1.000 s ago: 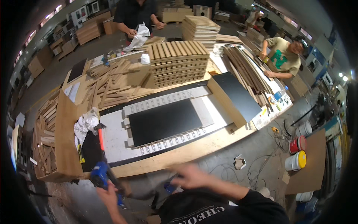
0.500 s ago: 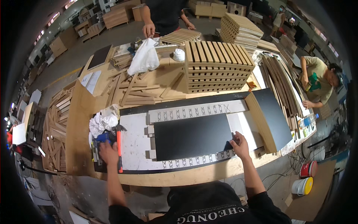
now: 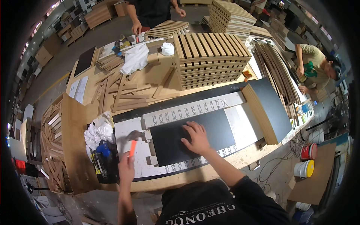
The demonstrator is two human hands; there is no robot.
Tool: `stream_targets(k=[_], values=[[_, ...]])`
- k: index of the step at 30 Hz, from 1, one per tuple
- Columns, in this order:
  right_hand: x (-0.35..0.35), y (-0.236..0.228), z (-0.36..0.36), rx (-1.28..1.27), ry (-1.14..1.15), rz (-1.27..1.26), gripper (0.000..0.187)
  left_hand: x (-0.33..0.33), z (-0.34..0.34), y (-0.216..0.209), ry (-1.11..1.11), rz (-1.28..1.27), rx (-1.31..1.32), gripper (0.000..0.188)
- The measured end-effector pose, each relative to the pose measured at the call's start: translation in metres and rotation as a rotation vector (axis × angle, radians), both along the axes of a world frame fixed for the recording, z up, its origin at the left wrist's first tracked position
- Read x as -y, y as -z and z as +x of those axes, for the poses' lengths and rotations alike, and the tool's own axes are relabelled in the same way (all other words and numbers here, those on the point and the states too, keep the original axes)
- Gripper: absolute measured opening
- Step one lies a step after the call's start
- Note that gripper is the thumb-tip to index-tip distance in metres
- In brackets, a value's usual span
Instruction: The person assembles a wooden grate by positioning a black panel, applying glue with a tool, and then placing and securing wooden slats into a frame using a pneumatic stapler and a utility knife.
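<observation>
Change since half a second back: right hand (image 3: 197,138) has slid in from the panel's right edge and now lies flat, fingers spread, on the middle of the black panel (image 3: 187,135), pressing rather than gripping. Left hand (image 3: 126,168) has come up off the tool pile and is clenched round the orange handle of a hammer (image 3: 133,141); the head is motion-blurred just left of the panel's upper-left corner, so mid-swing by my read.

Panel lies flat on the counter (image 3: 232,159), inside a white jig of patterned strips (image 3: 193,109) (one above, one along the lower edge) with small wooden blocks (image 3: 147,135) at its left end.

Judgement: positioning looks finished and tapping the left-end blocks is the step in hand, right hand pinning the panel.

Blue tool (image 3: 101,153) and crumpled white rag (image 3: 98,131) sit left of the hammer, untouched. Other people work at the far side and right.
</observation>
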State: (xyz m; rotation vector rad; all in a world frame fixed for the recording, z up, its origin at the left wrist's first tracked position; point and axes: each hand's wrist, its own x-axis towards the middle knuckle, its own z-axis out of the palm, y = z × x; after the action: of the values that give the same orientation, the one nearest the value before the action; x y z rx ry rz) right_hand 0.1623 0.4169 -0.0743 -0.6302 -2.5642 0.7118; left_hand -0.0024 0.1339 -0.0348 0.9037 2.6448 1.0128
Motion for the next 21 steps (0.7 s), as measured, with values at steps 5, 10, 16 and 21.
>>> stream_targets(k=[5, 10, 16, 21], values=[[0.005, 0.006, -0.017, 0.045, -0.014, 0.091, 0.043, -0.05, 0.015, -0.027, 0.035, -0.016, 0.097, 0.026], [0.007, 0.001, -0.02, 0.104, 0.015, 0.097, 0.042, -0.074, 0.0, -0.001, 0.161, -0.38, 0.057, 0.036], [0.003, 0.006, -0.022, 0.104, 0.031, 0.081, 0.042, -0.088, 0.007, -0.01, 0.233, -0.099, 0.039, 0.041], [0.002, 0.006, -0.023, 0.111, 0.03, 0.089, 0.041, -0.105, -0.007, -0.002, 0.242, -0.339, 0.126, 0.039]])
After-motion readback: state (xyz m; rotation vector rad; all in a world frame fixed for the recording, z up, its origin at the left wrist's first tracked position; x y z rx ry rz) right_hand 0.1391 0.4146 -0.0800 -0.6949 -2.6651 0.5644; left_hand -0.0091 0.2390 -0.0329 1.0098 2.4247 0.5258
